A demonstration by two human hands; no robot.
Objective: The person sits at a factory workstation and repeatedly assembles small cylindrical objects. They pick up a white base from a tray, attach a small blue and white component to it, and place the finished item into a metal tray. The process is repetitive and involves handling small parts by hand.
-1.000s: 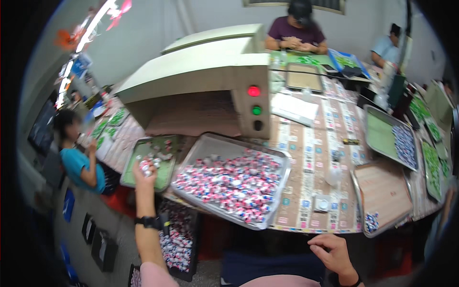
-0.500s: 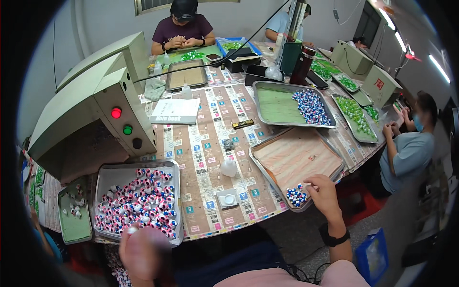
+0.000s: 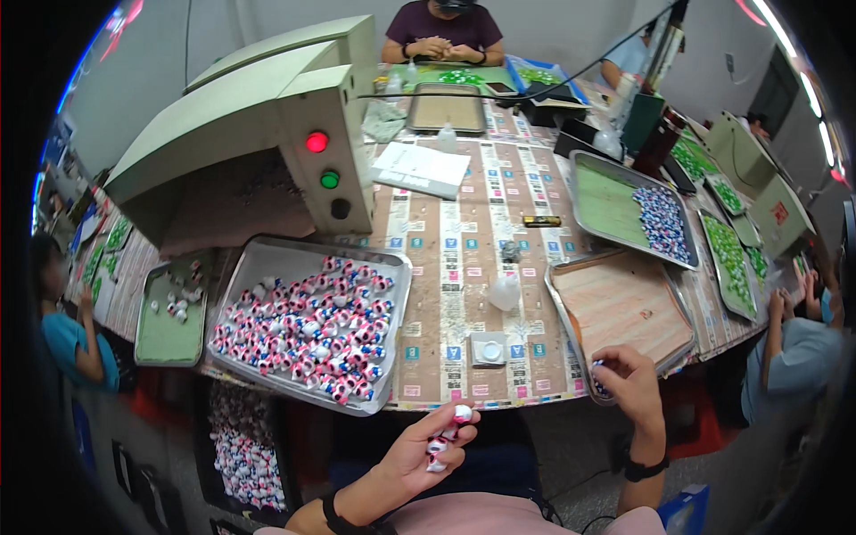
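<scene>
Your L hand [image 3: 412, 453] is curled round a few pink-white pcs [image 3: 437, 448] by the table edge [image 3: 526, 398], L of the blue-white beads [image 3: 602, 383] at the tan tray's [image 3: 615, 305] near-L corner, where your nearer R hand [image 3: 635, 385] has fingers bent, grip unclear.

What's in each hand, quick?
Left hand: closed around small white-and-pink pieces.
Right hand: bent over small blue-and-white pieces; whether it grips any cannot be told.
</scene>
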